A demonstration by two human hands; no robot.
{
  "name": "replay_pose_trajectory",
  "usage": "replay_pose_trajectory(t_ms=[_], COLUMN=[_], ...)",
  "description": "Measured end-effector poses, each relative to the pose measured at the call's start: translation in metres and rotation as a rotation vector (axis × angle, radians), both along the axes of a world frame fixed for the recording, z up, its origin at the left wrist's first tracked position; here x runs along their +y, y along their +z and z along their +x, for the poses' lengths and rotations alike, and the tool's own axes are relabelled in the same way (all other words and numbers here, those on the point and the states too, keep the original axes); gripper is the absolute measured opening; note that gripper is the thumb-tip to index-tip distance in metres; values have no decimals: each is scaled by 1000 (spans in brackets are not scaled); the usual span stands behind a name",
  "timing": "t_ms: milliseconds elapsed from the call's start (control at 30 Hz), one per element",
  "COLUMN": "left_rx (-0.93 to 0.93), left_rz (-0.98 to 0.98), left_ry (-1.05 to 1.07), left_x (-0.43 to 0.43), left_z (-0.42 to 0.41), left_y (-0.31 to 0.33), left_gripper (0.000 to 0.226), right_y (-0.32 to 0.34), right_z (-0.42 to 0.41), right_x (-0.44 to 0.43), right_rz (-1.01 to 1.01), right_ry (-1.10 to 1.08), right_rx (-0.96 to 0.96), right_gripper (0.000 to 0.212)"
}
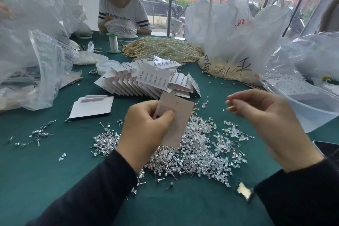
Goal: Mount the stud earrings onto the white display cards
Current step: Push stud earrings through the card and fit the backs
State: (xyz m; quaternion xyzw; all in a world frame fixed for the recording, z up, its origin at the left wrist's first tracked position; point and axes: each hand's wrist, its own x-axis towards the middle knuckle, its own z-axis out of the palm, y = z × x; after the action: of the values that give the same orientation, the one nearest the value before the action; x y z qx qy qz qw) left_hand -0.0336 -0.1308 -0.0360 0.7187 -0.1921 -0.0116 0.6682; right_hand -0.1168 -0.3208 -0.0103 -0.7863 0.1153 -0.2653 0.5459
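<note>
One display card (180, 115) gripped by left hand (145, 130) | right hand (266, 115) half-curled, hold unclear

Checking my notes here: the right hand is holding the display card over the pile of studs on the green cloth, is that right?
No. The head view shows the left hand gripping the display card; the right hand is raised beside it. The card is over the pile of studs on the green cloth.
</note>
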Motion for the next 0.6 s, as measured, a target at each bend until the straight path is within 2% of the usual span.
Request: replay_pose_trajectory(t_ms=[67, 200, 400, 600], left_rx=[135, 243, 268, 276], left_rz=[-79, -116, -117, -102], left_ry=[-35, -67, -50, -59], left_x=[1, 2, 0, -1], left_z=[2, 5, 4, 3], left_y=[0, -2, -2, -3], left_gripper=[26, 15, 20, 16], right_y=[-5, -26, -42, -46], right_z=[2, 12, 23, 26], right_x=[-14, -20, -10, -10], right_rz=[-303, -636, -743, -702], right_ry=[-182, -119, -84, -69], right_rx=[71, 332, 383, 449], right_gripper=[17, 11, 9, 10])
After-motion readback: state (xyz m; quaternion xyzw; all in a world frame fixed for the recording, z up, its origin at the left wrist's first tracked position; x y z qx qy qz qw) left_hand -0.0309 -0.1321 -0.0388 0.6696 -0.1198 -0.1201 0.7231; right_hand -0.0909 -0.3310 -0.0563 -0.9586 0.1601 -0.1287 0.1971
